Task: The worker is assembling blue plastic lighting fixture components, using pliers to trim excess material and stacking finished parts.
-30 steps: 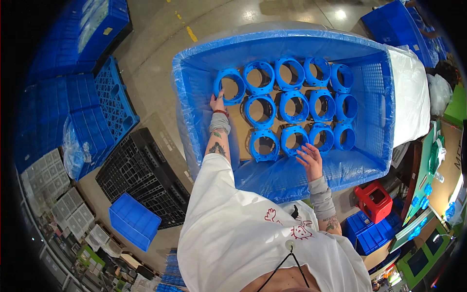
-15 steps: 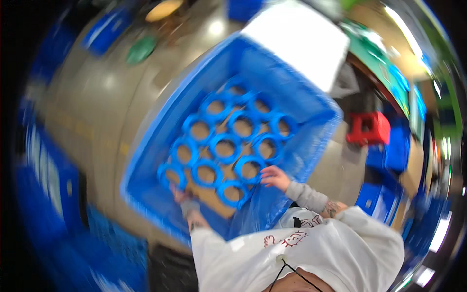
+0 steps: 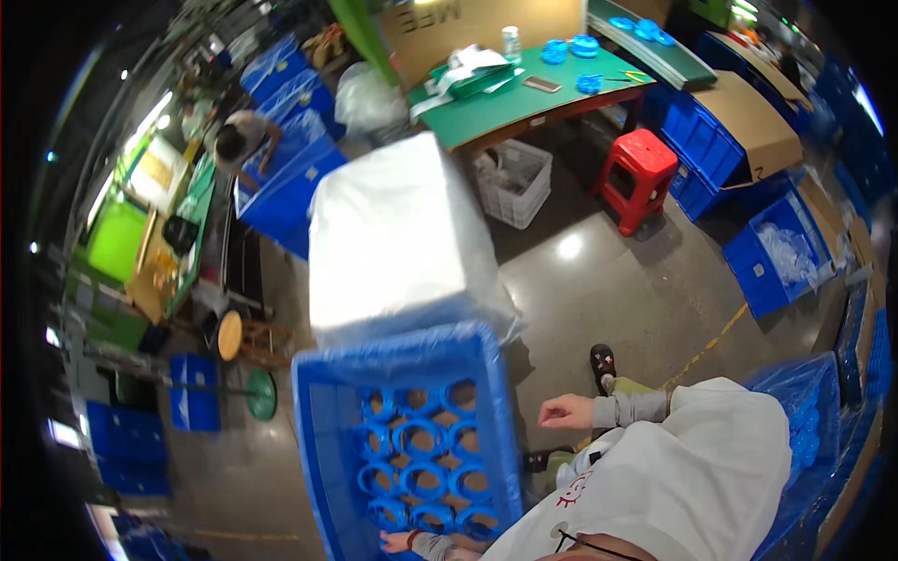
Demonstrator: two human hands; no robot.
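Several blue rings [image 3: 421, 438] lie flat in rows on a brown sheet inside a large blue plastic bin [image 3: 313, 435]. My left hand [image 3: 398, 541] is at the near end of the bin, beside the closest rings. Its fingers look extended with nothing in them, though the hand is partly cut off by the bin and my sleeve. Outside the bin's right wall, my right hand [image 3: 566, 411] hangs over the floor, empty, fingers loosely bent and apart.
A tall white-covered block [image 3: 393, 243] adjoins the bin's far end. Beyond it are a green-topped table [image 3: 505, 98], a white crate [image 3: 516, 182] and a red stool [image 3: 641, 173]. Blue bins [image 3: 776, 257] stand at right. A co-worker [image 3: 245, 140] bends over bins at far left.
My view has swung right and up, so the bin now sits lower and the table shows. My right hand has left the rings and moved outside the bin. My left hand stays near the closest rings.
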